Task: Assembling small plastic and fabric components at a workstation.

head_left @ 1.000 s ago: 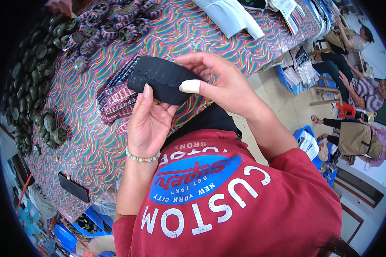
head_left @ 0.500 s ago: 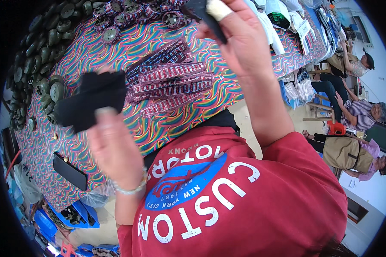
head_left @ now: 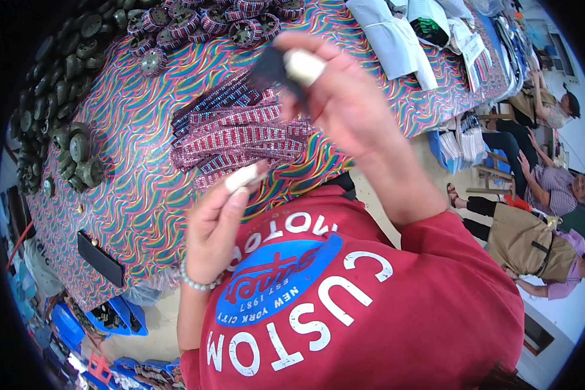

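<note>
My right hand (head_left: 348, 101), a pale cover on one finger, is raised over the table and pinches a piece of black cloth (head_left: 270, 68). The hand and cloth are blurred by motion. Lower and to the left, my left hand (head_left: 213, 227) has its thumb pressed against a finger with a white cover; whether anything is between them I cannot make out. That fingertip is at the near edge of a pile of beaded strips (head_left: 240, 138), pink, red and dark blue. A pale bead bracelet (head_left: 198, 284) circles my left wrist.
A patterned cloth covers the table (head_left: 133, 227). Dark round parts (head_left: 58, 84) are heaped at the left; bead-wrapped rings (head_left: 205, 23) lie at the back. A black phone (head_left: 101, 259) rests near the left edge. White packages (head_left: 390, 39) lie at the right. Several people sit beyond.
The black cloth piece at my left hand is no longer seen there; that hand has moved right to the strips. My right hand has come down and left with its black cloth.
</note>
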A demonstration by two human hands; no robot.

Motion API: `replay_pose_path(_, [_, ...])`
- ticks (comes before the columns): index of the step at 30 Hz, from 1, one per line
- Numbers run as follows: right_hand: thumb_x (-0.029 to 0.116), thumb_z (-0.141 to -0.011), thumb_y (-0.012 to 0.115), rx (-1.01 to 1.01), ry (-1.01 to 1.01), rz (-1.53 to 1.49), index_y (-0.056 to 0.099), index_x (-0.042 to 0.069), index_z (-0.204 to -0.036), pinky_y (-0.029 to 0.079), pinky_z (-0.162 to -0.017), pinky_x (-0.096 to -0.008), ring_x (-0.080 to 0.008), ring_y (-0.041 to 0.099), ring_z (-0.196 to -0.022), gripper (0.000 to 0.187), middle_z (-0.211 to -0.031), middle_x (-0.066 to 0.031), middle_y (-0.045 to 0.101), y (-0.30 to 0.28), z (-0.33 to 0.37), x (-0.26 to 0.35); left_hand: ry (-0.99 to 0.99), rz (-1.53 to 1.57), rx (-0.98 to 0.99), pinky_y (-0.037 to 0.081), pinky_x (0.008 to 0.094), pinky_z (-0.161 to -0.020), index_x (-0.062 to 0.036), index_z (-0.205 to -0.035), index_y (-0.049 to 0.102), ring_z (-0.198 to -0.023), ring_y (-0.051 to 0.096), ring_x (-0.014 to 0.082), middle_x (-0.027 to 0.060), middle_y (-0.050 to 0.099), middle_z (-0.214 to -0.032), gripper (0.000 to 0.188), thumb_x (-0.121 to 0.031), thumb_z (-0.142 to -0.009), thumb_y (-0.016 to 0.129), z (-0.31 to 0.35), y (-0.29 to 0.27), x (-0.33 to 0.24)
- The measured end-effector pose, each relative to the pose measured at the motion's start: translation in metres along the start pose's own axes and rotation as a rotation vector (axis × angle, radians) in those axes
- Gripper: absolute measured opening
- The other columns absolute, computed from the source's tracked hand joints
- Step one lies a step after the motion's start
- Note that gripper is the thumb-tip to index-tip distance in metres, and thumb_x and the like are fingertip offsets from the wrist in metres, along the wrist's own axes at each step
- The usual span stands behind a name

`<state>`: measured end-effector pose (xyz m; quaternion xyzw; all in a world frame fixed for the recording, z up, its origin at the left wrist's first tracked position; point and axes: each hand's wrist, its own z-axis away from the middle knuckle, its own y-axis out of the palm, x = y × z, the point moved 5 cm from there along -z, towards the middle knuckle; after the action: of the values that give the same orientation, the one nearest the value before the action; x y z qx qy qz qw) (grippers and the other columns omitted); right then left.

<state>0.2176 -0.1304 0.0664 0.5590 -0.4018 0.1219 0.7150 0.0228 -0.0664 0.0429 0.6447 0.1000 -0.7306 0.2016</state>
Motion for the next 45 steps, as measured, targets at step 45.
replay_pose_path(45, [0.026, -0.095, 0.052, 0.735, 0.498, 0.349, 0.057, 0.001, -0.119, 0.044, -0.092, -0.0278, -0.0147, 0.059, -0.100, 0.035, -0.106, -0.0056, 0.064, 0.053, 0.010, -0.090, -0.235, 0.373, -0.249, 0.049, 0.0236, -0.056, 0.0035, -0.123, 0.050, -0.064, 0.058, 0.0111, 0.0089, 0.063, -0.095, 0.033, 0.001, -0.091, 0.049, 0.002, -0.035, -0.026])
